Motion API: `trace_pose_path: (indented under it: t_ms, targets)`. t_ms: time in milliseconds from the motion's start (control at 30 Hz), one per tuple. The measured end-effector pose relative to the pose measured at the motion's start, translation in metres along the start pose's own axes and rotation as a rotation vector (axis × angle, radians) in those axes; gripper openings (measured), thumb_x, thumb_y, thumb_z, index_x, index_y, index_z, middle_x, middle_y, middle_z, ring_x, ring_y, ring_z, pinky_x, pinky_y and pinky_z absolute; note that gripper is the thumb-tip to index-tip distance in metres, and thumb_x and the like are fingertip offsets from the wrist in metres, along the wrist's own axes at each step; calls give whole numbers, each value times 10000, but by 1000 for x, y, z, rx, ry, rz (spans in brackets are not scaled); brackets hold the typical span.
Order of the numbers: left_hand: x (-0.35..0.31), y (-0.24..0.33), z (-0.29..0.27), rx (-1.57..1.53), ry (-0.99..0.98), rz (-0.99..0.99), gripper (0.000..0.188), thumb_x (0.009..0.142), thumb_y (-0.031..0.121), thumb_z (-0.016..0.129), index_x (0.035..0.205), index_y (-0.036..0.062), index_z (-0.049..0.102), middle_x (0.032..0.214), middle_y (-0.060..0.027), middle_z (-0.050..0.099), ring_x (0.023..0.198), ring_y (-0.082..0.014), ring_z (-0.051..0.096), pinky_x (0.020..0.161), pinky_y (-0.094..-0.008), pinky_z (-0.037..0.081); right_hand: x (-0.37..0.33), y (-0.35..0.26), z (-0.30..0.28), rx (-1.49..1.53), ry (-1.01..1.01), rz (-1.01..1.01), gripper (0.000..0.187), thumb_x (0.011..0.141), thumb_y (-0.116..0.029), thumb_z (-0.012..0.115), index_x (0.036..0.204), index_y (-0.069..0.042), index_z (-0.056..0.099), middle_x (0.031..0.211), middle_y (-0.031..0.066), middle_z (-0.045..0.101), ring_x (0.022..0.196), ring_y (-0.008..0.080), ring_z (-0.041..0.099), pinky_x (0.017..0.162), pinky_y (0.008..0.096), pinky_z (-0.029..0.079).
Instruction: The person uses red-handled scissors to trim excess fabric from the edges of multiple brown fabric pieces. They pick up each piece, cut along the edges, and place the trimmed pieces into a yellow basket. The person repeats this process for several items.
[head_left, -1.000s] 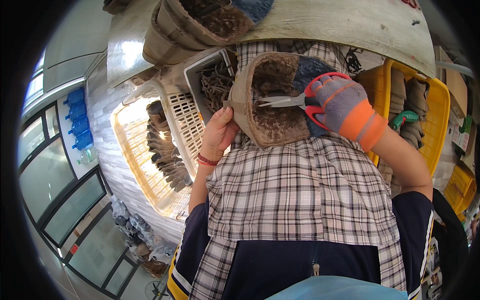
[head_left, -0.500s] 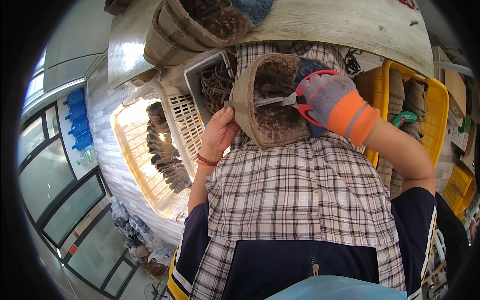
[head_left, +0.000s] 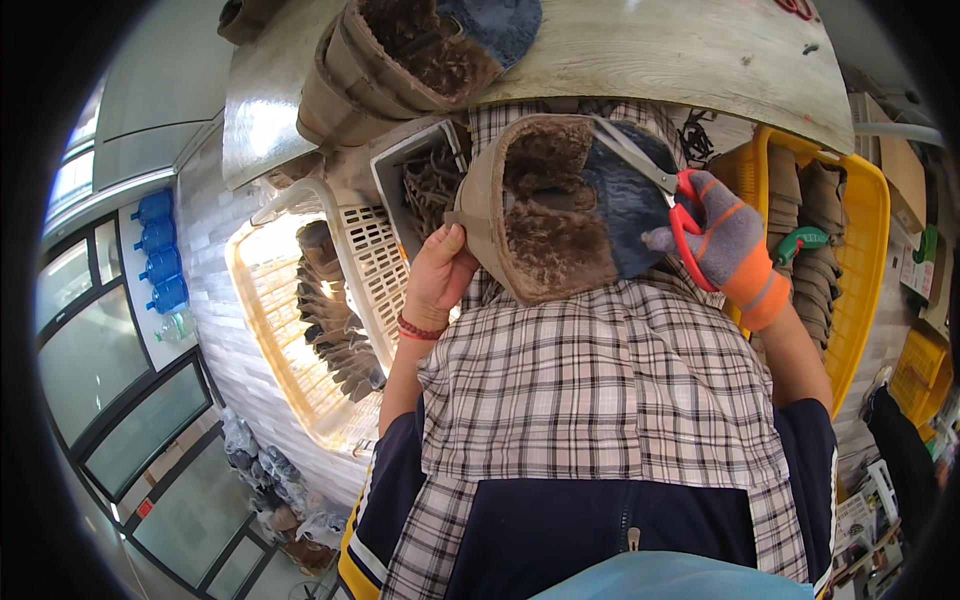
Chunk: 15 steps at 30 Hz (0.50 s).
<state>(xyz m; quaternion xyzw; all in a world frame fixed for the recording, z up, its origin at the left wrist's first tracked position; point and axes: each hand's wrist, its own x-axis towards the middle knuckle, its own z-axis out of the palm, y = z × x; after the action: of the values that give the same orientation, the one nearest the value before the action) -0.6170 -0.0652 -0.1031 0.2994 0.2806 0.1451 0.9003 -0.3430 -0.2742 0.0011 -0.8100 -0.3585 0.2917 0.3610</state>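
On my lap, over a checked apron (head_left: 560, 400), rests a tan fur-lined piece shaped like a slipper or cap (head_left: 550, 250); its exact kind is unclear. The inside is brown pile on the left and blue pile on the right. My left hand (head_left: 440, 270), bare with a red beaded bracelet, pinches a tab on the piece's left side. My right hand (head_left: 722, 240), in a grey and orange glove, is closed round the red handles of scissors (head_left: 645, 165). Their blades, slightly apart, point up and left above the blue pile.
A pale table (head_left: 660, 60) stands ahead, bearing a stack of similar tan pieces (head_left: 350, 80). Left are a cream basket (head_left: 300, 385) with tan pieces and a grey bin (head_left: 385, 180) of dark strips. Right, a yellow crate (head_left: 870, 230) holds more tan pieces and a green-handled tool (head_left: 800, 240).
My right hand and the scissors have moved right, out from over the brown pile. The blades now point up and left instead of left. My left hand keeps its pinch on the tab.
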Motion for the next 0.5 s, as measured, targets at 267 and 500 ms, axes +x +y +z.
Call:
trace_pose_path:
  t_ms: [267,500]
  targets:
    - [17,-3,15,-35,-77,89,445,918,301,548,1187,-53,537,1235,-205,543,1134,-265,529,1000,-394,399,-10,5,15,-193,120,-185,350,737,-209,740,1021,-54,605,834,104,646,726,237,626,675,305,509]
    - [29,-6,19,-1,-94,100,455,914,296,556,1209,-48,524,1225,-195,554,1132,-272,530,1004,-399,395,-7,-16,6,-708,44,-366,354,678,-293,731,935,-101,581,891,100,588,837,264,585,709,372,484]
